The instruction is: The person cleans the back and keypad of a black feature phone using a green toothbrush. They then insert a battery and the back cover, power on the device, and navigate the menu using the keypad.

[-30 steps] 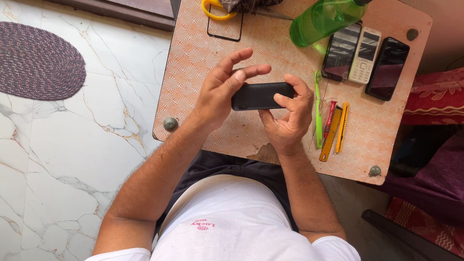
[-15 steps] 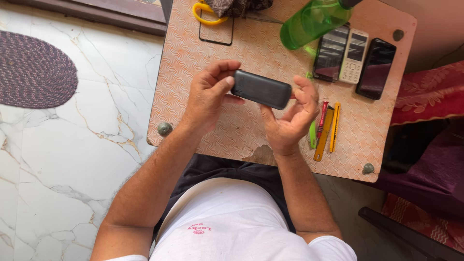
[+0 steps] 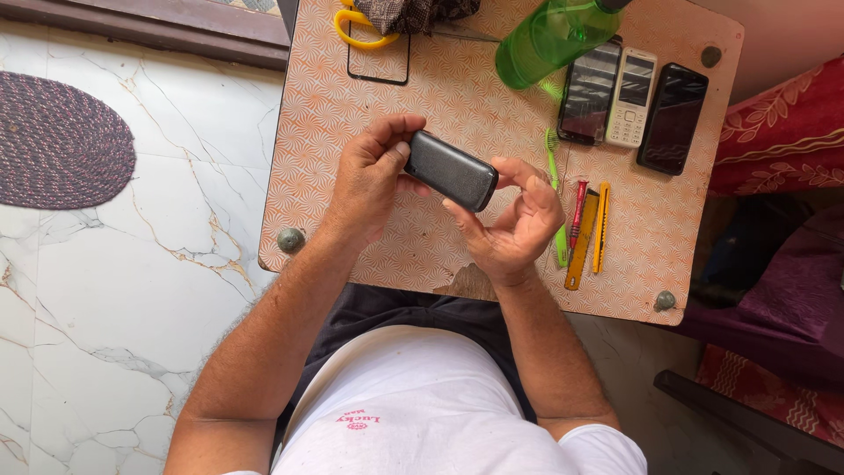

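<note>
The small black phone is held above the orange-patterned surface, clear of it, between the person's two hands. Its long axis runs slantwise, from upper left by the left hand down to lower right by the right hand, with its textured back turned up toward the camera. The left hand is closed around the upper-left end, thumb and fingers wrapping the edge, so that end is firmly gripped. The right hand meets the lower-right end with curled fingertips, the thumb lying near the corner and the palm open below; it supports and pinches the end without enclosing it. Both hands are thus on the phone, the left with the fuller hold. Just right of the right hand, lying on the surface, are a green toothbrush, a red screwdriver and yellow tools. Farther up lie three more phones, beside a green bottle.
</note>
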